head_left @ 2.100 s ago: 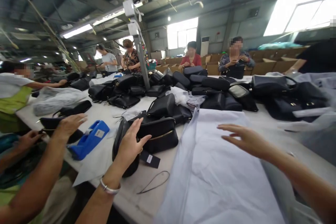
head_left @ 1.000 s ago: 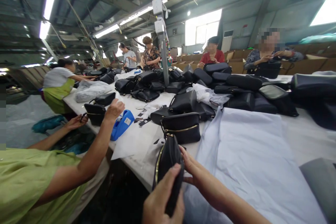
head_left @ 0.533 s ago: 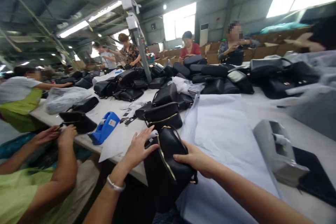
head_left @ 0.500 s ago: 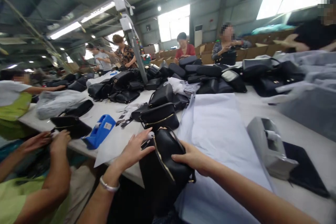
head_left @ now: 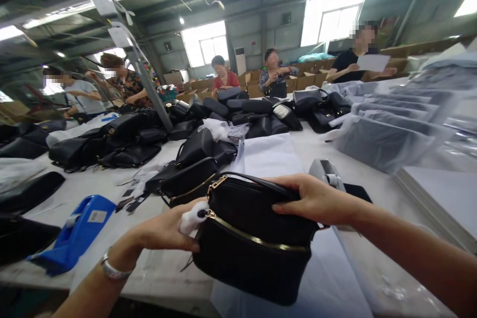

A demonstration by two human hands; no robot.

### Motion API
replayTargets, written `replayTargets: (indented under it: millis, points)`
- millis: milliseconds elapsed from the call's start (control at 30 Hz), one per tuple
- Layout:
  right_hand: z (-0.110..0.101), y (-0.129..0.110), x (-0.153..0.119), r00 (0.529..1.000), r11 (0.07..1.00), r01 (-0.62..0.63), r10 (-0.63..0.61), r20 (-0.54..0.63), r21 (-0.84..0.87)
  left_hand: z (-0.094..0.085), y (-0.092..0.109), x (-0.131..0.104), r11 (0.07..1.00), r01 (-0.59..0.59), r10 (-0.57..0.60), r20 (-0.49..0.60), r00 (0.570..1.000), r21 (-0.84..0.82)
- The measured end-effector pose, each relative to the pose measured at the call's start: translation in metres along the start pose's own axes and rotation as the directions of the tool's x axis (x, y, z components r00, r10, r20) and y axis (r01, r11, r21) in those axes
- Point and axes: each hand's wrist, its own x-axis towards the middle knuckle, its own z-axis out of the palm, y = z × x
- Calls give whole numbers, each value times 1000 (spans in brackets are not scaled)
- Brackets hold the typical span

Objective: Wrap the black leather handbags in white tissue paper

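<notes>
A black handbag (head_left: 253, 263) with a gold zipper across its front is held up between my two hands, above the near edge of the table. My left hand (head_left: 167, 228) grips its left side, thumb on the front and the other fingers hidden behind. White wrapping covers the zipper pull beside that thumb. My right hand (head_left: 305, 198) clasps the upper right of the bag near its strap, thumb on the front. White paper sheets (head_left: 266, 154) lie under and behind the bag. Just beyond it sits another black bag with a zipper (head_left: 190, 179).
A blue tape dispenser (head_left: 82, 233) stands at left and a grey tape dispenser (head_left: 324, 171) at right. Black bags (head_left: 122, 134) are piled across the table. Plastic-wrapped bags (head_left: 383, 139) and a stack of white boards (head_left: 439, 203) occupy the right. Several people work along the far side.
The handbag has turned so its zipper runs nearly level and its front faces me. My view has swung right; the neighbouring worker's arms at left have left the picture.
</notes>
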Motion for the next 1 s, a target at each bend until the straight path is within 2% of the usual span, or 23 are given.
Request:
replayTargets:
  millis: [67,100,200,300,367,467,567,667,733,833,933,1000]
  points:
    - [-10,-9,-13,1000,997,-6,4,-17,-71,6,7,19,995,-72,77,65,995,-76]
    - [-14,-14,-19,1000,995,-15,12,-26,-100,8,11,27,987,-104,120,125,985,-126]
    - [-27,-25,-38,997,982,-58,48,-56,-179,10,26,47,947,-202,257,214,942,-249]
    - [-42,-27,-53,994,965,-71,47,-102,-253,16,42,60,919,-252,330,240,913,-303]
    - [-50,-20,-58,988,954,-59,13,-157,-295,22,48,68,925,-275,333,212,919,-262]
    - [-61,-4,-61,972,910,-32,-68,-225,-413,29,42,78,946,-296,315,160,936,-129]
    - [-66,15,-58,942,779,25,-229,-246,-627,28,28,84,949,-259,261,12,965,179]
    - [-57,36,-54,864,566,142,-471,-177,-812,27,16,84,855,-160,241,-105,965,493]
    - [-43,56,-53,823,467,196,-556,-114,-862,31,11,84,792,-174,270,-81,959,585]
    - [-16,99,-55,816,428,219,-573,-76,-877,52,0,83,751,-222,275,11,961,621]
    - [11,140,-61,813,361,229,-582,-26,-904,82,-18,83,768,-215,171,131,977,604]
    - [25,157,-65,796,292,217,-606,-5,-931,98,-30,81,812,-191,102,189,977,551]
